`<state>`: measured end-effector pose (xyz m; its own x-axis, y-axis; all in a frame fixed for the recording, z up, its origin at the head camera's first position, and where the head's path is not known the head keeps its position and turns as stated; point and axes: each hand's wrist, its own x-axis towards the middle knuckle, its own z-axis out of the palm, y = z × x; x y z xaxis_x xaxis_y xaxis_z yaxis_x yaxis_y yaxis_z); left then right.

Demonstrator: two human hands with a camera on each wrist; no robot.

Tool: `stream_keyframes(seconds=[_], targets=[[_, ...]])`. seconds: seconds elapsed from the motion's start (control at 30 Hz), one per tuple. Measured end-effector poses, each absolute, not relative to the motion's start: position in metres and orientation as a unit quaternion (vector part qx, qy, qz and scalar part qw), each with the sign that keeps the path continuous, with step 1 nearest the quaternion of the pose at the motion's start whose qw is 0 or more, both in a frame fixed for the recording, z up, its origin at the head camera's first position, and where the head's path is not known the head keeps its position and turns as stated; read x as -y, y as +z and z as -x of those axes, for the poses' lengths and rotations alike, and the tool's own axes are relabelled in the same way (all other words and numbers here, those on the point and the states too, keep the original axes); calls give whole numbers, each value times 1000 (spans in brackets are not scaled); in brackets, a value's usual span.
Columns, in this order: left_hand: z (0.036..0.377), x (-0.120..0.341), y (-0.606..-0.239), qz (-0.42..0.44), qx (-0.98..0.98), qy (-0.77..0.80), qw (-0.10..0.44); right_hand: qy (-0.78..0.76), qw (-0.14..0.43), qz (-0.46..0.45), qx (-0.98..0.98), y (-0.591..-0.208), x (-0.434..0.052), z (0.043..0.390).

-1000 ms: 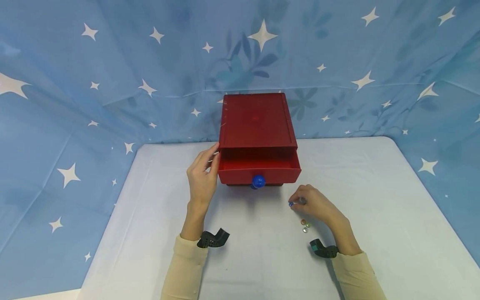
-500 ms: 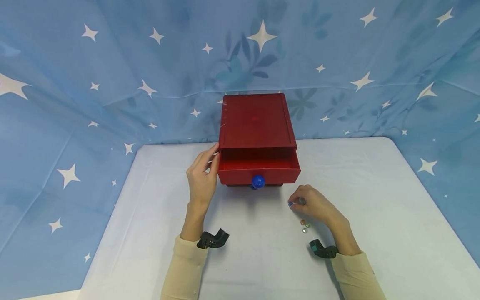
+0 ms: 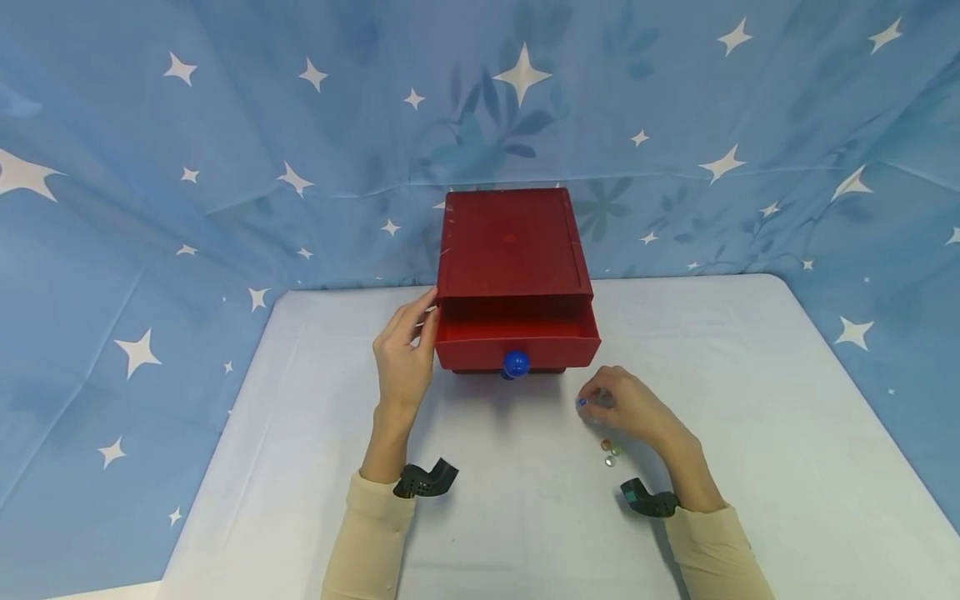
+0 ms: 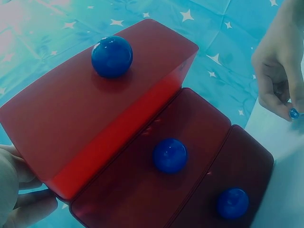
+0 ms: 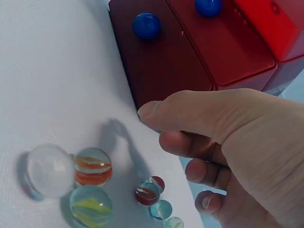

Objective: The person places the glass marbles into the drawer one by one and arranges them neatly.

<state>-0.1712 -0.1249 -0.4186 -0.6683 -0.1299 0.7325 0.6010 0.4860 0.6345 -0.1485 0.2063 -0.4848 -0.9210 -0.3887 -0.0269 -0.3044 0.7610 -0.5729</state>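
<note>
A red cabinet of three drawers stands at the back of the table, its top drawer pulled out. My left hand rests fingertips against the cabinet's left side, beside that drawer. In front of the cabinet's right corner, my right hand pinches a small blue marble between thumb and finger. The right wrist view hides that marble behind the thumb. Near this hand lie a clear marble, an orange-striped marble and a yellow-green marble. Several more marbles show beyond them.
Blue ball knobs stick out from the drawer fronts. White cloth covers the table, and a blue curtain with white stars hangs behind it.
The right hand has shifted very slightly up and away with the blue marble in its fingertips. The left hand, the drawer and the loose marbles stay as they were.
</note>
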Motion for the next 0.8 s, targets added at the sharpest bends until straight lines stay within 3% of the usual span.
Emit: stream_keyframes(seconds=[0.8], targets=[[171, 126, -419, 148, 780, -483, 370, -306, 48, 176, -934, -477, -207, 145]])
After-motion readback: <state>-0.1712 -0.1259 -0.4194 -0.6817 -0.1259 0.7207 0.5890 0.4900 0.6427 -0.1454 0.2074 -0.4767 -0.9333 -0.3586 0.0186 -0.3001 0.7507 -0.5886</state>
